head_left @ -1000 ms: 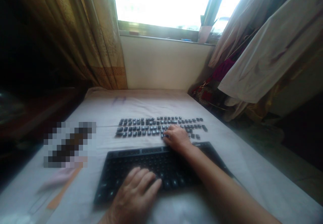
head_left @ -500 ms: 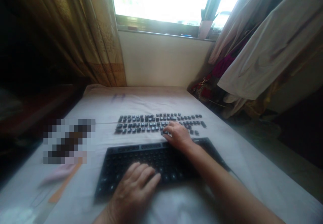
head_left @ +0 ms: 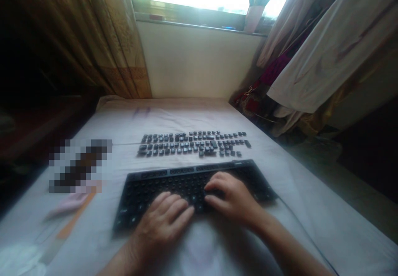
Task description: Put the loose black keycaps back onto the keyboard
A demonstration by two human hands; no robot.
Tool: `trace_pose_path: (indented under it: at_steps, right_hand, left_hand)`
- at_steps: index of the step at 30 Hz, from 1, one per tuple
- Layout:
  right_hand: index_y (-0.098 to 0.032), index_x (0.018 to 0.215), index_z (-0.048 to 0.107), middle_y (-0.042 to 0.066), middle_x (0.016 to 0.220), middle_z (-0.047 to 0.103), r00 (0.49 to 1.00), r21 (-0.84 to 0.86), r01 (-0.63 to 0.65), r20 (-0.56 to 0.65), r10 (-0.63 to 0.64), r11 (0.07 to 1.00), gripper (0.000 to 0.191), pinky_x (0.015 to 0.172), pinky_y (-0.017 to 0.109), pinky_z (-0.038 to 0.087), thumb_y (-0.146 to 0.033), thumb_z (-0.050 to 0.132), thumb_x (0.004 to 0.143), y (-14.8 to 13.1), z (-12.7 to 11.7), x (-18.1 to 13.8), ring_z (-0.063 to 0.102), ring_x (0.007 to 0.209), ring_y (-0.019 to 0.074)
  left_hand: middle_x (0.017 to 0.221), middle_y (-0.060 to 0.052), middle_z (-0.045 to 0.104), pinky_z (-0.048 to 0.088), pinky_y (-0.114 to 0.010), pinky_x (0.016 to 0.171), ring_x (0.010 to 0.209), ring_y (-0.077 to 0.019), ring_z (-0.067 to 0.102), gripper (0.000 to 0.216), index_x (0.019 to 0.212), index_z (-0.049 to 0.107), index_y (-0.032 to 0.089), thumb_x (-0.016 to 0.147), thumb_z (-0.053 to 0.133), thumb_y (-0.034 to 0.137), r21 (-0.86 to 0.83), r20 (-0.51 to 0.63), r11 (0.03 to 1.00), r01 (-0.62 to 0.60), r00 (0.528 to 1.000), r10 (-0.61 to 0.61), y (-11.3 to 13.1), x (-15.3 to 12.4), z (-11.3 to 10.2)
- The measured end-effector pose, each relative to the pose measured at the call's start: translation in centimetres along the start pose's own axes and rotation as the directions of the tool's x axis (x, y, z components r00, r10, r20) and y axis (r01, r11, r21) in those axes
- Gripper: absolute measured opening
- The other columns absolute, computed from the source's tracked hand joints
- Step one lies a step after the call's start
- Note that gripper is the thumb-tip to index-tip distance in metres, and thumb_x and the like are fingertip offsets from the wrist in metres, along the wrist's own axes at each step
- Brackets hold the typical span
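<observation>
A black keyboard base (head_left: 149,184) with its keys off lies on a white cloth (head_left: 280,172). Beyond it, several loose dark keycaps (head_left: 189,143) sit in rows on the cloth. My left hand (head_left: 164,224) rests flat on the front left of the keyboard with its fingers stretched out. My right hand (head_left: 231,201) is over the keyboard's middle right. Its fingers are curled and its thumb and forefinger are pinched together over the sockets. What they pinch is too small and dark to make out.
A pixelated patch (head_left: 79,166) lies left of the keyboard, with a pink object (head_left: 68,203) and an orange strip (head_left: 74,220) below it. Brown curtains (head_left: 118,47) hang at the back left. Hanging clothes (head_left: 326,56) crowd the right side. A thin cable (head_left: 298,222) runs from the keyboard's right end.
My right hand has drawn back from the keycap rows to the keyboard, fingers pinched. My left hand stayed on the keyboard. The view tilted down a little.
</observation>
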State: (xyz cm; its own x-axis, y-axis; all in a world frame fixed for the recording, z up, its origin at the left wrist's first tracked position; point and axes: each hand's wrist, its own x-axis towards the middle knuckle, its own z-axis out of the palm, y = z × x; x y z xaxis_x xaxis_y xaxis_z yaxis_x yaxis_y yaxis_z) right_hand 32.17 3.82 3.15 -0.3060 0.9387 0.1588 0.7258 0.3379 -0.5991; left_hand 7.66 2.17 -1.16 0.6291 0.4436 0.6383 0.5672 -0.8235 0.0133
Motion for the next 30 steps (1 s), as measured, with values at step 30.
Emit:
trace_pose_path:
  at_steps: [30]
  right_hand:
    - [-0.022, 0.085, 0.074, 0.004, 0.091, 0.071, 0.994, 0.031, -0.065, 0.091, 0.062, 0.997, 0.01, 0.082, 0.03, 0.049, -0.015, 0.071, 0.078, -0.3, 1.0, 0.5, 0.066, 0.089, 0.019]
  left_hand:
    - [0.111, -0.003, 0.069, 0.034, -0.038, 0.11, 0.109, -0.0194, 0.059, 0.029, 0.12, 0.068, 0.023, 0.101, 0.048, 0.03, -0.009, 0.09, 0.999, 0.052, 0.995, -0.051, 0.5, 1.2, 0.9]
